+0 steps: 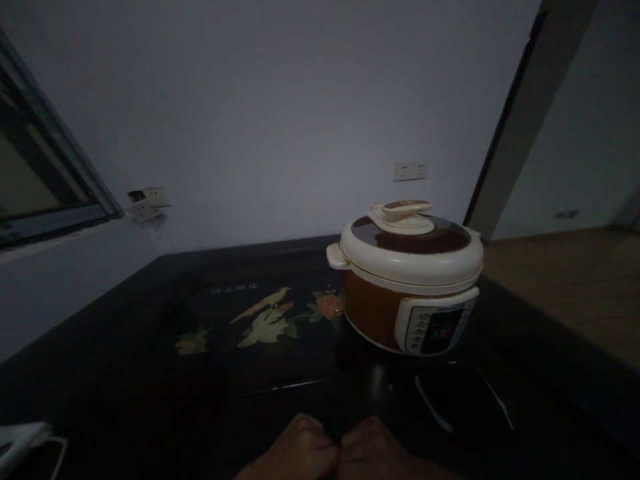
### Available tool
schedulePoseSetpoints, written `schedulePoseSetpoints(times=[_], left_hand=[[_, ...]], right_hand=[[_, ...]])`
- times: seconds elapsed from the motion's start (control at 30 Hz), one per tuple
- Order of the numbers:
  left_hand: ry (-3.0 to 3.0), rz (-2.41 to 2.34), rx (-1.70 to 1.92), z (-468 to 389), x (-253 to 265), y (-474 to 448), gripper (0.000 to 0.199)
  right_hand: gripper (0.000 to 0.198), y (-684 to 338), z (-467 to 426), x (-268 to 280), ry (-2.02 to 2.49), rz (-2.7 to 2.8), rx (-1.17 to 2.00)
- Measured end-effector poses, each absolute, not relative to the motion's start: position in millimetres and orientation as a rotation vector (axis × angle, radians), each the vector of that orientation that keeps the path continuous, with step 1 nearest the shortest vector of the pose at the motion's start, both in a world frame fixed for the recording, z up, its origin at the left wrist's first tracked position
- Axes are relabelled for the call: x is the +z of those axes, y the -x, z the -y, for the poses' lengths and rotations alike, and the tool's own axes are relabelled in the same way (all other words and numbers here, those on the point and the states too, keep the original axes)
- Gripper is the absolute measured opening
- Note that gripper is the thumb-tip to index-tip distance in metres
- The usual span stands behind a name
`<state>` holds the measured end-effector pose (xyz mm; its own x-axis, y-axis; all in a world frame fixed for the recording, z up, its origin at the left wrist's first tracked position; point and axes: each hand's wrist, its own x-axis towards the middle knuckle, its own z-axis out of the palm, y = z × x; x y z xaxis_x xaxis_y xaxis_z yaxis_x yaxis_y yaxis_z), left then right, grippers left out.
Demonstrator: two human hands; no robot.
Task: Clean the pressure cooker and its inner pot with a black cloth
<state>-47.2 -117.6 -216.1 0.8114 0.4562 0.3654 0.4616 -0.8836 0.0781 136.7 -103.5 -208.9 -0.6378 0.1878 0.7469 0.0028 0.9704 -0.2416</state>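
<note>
At the bottom middle, my left hand [304, 448] and my right hand [374, 450] are closed into loose fists, side by side and almost touching. No object shows in either of them. Both are over the near part of a dark glossy table [210, 413]. Beyond them to the right stands an electric pressure cooker [410, 273], brown and cream, with its lid on and its control panel angled to the right. A flat black object with pale edges [463, 403] lies in front of the cooker; I cannot tell its kind.
A white object with a cord [25, 440] is at the lower left edge. Wall sockets [410, 171] are behind the cooker, and more sockets [150, 200] hang by the window [40, 147]. The tabletop bears a bird-and-flower picture [270, 327]. Wooden floor [570, 280] lies to the right.
</note>
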Motion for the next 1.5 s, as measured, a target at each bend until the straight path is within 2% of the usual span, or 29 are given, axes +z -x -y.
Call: schedulePoseSetpoints(times=[0.43,0.7,1.03,1.27,1.5], left_hand=[[2.977,0.721,-0.703,117.1,-215.9,47.4,0.060],[2.984,0.774,-0.554,118.7,-219.3,47.6,0.048],[2.983,0.721,-0.704,117.5,-214.2,45.1,0.061],[2.973,0.779,-0.539,119.2,-214.5,45.3,0.052],[3.018,0.761,-0.564,120.4,-213.9,46.7,0.051]], right_hand=[[0.060,-135.7,104.7,-204.5,0.128,2.194,0.298],[0.060,-136.6,103.8,-212.1,0.128,2.237,0.306],[0.064,-135.9,104.8,-209.9,0.154,2.253,0.248],[0.063,-137.9,105.9,-209.4,0.159,2.260,0.314],[0.061,-139.3,106.8,-204.0,0.156,2.275,0.298]])
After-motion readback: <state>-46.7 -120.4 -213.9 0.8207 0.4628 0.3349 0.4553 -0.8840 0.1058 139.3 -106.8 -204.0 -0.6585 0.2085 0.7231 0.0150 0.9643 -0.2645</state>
